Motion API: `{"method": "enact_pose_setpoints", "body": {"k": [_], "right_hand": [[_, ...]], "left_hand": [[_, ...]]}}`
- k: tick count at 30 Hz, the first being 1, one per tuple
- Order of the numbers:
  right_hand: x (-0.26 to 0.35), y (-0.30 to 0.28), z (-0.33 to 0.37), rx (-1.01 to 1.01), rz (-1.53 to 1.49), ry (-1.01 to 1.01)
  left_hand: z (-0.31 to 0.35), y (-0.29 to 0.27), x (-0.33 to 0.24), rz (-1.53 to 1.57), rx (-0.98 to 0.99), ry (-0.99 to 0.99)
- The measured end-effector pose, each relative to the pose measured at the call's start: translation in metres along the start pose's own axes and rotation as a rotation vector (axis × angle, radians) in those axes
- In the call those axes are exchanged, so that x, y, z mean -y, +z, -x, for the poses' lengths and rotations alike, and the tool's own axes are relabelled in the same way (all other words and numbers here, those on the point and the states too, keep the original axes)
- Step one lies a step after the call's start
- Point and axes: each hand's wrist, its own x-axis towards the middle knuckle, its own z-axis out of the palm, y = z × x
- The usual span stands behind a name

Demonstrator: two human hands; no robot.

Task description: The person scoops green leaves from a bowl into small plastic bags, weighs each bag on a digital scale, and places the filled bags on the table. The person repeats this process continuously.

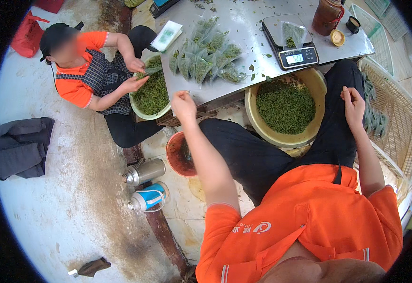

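My left hand (183,106) is closed, held by the near left corner of the metal table (243,85). Curled fingers also close my right hand (353,107), beside my right knee; whatever either hand holds, if anything, is hidden. Between my knees stands a yellowish basin (251,111) of small green berries (286,108), like green peppercorns. Above it on the table, a digital scale (298,59) bears a clear bag (293,35) with some berries inside. Several filled clear bags (203,66) stand clustered left of the scale.
At left, a co-worker (85,70) holds a bag over another basin (137,111) of berries. A red bucket (174,160) and two thermos flasks (147,172) (151,195) stand left of my legs. At right, a plastic crate (399,122) contains filled bags. A brown jar (326,19) is beside the scale.
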Motion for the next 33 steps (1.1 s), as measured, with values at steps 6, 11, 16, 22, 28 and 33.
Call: {"method": "enact_pose_setpoints", "body": {"k": [6,11,16,22,28,33], "right_hand": [[0.011,0.016,-0.004,0.004,0.026,0.026],[0.021,0.029,-0.007,0.0,0.074,0.026],[0.029,0.036,-0.008,0.011,0.1,0.048],[0.03,0.03,-0.004,-0.005,0.135,0.046],[0.031,0.018,0.002,-0.044,0.09,0.017],[0.02,0.01,0.003,-0.051,0.05,-0.005]], "left_hand": [[-0.079,-0.007,0.021,0.016,0.594,-0.213],[-0.093,-0.008,0.025,-0.048,0.818,-0.086],[-0.082,-0.007,0.009,-0.293,0.853,0.113],[-0.067,-0.002,0.022,-0.219,0.738,0.187],[-0.055,-0.003,0.002,-0.303,0.681,0.218],[-0.027,-0.025,-0.001,-0.023,0.415,0.093]]}}
